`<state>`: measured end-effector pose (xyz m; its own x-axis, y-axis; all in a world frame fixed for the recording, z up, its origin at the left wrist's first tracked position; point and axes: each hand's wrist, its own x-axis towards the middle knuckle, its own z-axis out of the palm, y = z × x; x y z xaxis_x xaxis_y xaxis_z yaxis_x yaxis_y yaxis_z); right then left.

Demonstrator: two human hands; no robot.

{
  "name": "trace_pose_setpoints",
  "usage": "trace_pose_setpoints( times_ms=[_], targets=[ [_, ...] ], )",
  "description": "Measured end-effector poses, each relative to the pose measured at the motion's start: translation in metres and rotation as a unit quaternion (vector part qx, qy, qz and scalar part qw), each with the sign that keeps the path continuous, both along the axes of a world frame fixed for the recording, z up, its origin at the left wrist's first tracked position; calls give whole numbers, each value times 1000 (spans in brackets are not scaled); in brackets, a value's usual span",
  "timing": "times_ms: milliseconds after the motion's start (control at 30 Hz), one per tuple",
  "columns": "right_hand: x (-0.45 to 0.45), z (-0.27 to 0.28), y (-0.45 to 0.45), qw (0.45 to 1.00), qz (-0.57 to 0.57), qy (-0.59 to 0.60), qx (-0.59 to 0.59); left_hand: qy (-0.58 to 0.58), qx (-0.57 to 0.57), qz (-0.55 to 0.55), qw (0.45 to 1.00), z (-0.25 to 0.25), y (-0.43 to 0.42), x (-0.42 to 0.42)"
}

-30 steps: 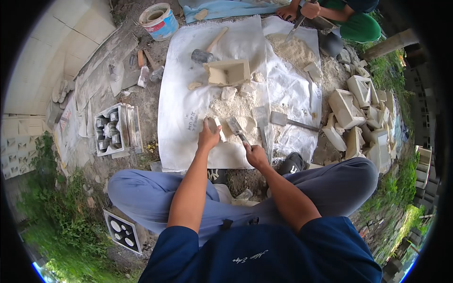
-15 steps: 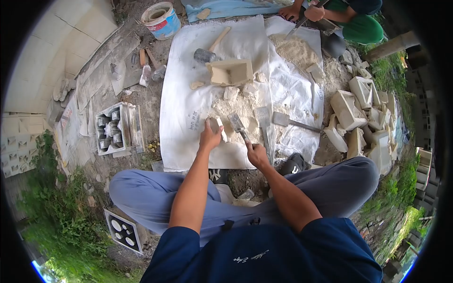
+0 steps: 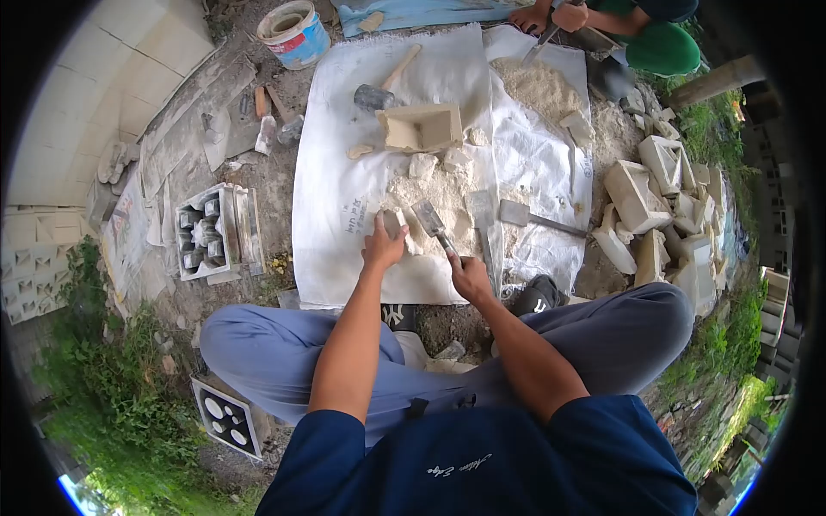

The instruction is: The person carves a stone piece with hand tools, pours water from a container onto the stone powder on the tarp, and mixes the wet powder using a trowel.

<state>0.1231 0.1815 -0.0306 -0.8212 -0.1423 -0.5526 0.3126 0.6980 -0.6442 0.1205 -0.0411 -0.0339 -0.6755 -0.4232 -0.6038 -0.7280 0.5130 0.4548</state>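
Observation:
My left hand (image 3: 381, 244) is closed on a pale stone piece (image 3: 394, 223) over the white sheet (image 3: 331, 172). Closed round the handle of a flat-bladed trowel-like tool (image 3: 428, 219), my right hand (image 3: 468, 277) is just right of it. The blade points up and left, close to the piece; whether they touch I cannot tell. Crumbled pale material (image 3: 447, 206) lies beneath and beyond the blade. Above that sits a hollow box-shaped block (image 3: 422, 128), with a mallet (image 3: 372, 97) behind it.
Another flat tool (image 3: 514, 213) lies right of my hands. Broken blocks (image 3: 635, 198) are piled farther right. A metal mould (image 3: 201, 232) stands at left, a bucket (image 3: 293, 36) at upper left. At the upper right another person's hand (image 3: 570, 16) holds a tool above rubble.
The blade in my right hand has shifted slightly relative to the stone piece, which my left hand still holds. The other person's hands and tool have moved a little.

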Motion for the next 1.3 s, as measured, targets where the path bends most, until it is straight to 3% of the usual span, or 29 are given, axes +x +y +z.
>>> trace_pose_setpoints(
  times_ms=[100,167,233,300,367,567,700,767,967,1100,1167,1200,1300],
  targets=[
    [-2,15,-6,999,-17,17,-30,5,-6,6,1000,0,2,0],
    [3,17,-7,987,-68,77,-122,8,-1,9,1000,-1,2,3],
    [5,11,-3,990,-52,79,-106,21,-2,6,1000,-4,1,3],
    [7,7,1,999,28,8,31,4,-8,0,1000,-5,2,1],
    [6,-10,4,998,13,-3,60,9,-12,-8,1000,-2,5,3],
    [0,19,-1,998,-67,1,-20,13,-1,-4,1000,-2,-1,-4],
    [17,5,7,993,-69,16,-97,6,-11,-2,1000,3,2,1],
    [20,5,10,996,44,-42,68,6,-10,-11,1000,2,1,-1],
    [19,8,12,999,-26,-35,16,0,-1,-11,1000,-1,2,3],
    [33,5,17,987,-103,61,-105,9,-6,-6,1000,4,2,1],
    [39,0,27,997,-48,31,-53,9,-7,-7,1000,-1,1,1],
    [36,2,28,1000,7,4,29,6,-7,-9,1000,-1,2,1],
    [33,4,27,997,22,-52,53,24,-3,-15,1000,-3,1,1]
  ],
)
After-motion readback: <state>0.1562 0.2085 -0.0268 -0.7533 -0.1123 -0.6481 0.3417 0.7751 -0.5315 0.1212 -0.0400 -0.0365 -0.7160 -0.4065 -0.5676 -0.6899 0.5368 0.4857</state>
